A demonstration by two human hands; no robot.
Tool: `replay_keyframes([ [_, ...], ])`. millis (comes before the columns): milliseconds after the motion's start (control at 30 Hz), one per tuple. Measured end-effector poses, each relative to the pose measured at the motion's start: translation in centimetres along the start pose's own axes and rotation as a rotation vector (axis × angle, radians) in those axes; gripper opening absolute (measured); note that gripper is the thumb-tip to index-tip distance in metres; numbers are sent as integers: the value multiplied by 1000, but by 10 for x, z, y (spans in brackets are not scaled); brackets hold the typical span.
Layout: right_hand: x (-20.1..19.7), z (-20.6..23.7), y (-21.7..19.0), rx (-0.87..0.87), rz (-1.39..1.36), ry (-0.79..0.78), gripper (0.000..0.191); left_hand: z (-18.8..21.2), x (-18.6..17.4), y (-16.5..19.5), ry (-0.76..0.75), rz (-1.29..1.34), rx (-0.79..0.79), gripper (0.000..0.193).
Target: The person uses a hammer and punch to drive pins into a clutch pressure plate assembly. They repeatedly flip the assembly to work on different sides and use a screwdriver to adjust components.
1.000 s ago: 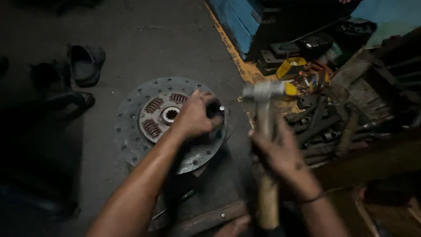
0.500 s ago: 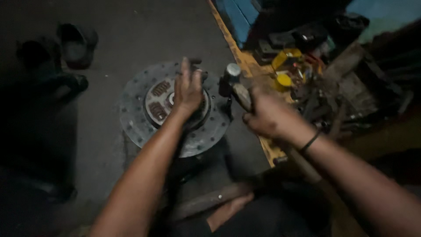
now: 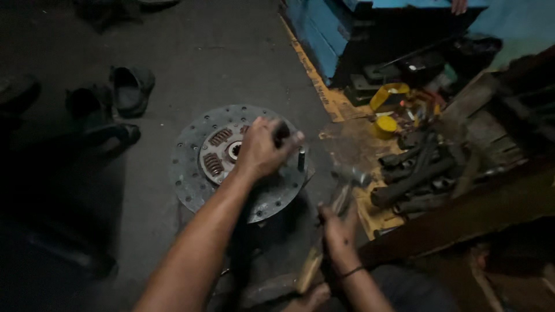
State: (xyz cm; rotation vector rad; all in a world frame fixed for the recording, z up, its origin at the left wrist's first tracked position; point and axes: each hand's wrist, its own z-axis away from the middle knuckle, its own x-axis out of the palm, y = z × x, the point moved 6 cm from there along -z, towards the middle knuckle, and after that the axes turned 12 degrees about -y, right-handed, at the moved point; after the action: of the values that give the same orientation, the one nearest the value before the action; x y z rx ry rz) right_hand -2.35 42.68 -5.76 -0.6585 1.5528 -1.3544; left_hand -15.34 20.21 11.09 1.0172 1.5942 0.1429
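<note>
Where the concrete floor (image 3: 191,52) meets the yellow-edged step at its right side, I see a round clutch disc (image 3: 199,173) lying flat on a dark block, its spring hub facing up. My left hand (image 3: 263,151) rests on the disc's right half, fingers clenched around a short dark punch (image 3: 301,158) that stands nearly upright on the disc near its right rim. My right hand (image 3: 340,231) is below and to the right of the disc, clear of it, closed around the wooden handle of a hammer (image 3: 332,216); the metal head, blurred, sits just beside the disc's right edge, apart from the punch. A dark band circles the right wrist. Near the floor's left edge lie dark shoes (image 3: 132,86), well apart from the disc. Beyond the step, to the right, a heap of dark metal bars (image 3: 413,176) lies near a yellow container (image 3: 386,125) and a yellow strip (image 3: 388,95). A blue cabinet (image 3: 324,34) stands at the upper right
</note>
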Motion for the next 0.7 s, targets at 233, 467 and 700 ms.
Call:
replay_keyframes([
  [233, 70, 23, 123, 710, -701, -321, 24, 7, 19, 38, -172, -326, 175, 45],
  [467, 83, 26, 77, 604, -661, -454, 15, -4, 19, 27, -56, -148, 198, 33],
  [700, 94, 19, 112, 664, -829, -454, 28, -1, -83, -55, 296, 187, -272, 43],
])
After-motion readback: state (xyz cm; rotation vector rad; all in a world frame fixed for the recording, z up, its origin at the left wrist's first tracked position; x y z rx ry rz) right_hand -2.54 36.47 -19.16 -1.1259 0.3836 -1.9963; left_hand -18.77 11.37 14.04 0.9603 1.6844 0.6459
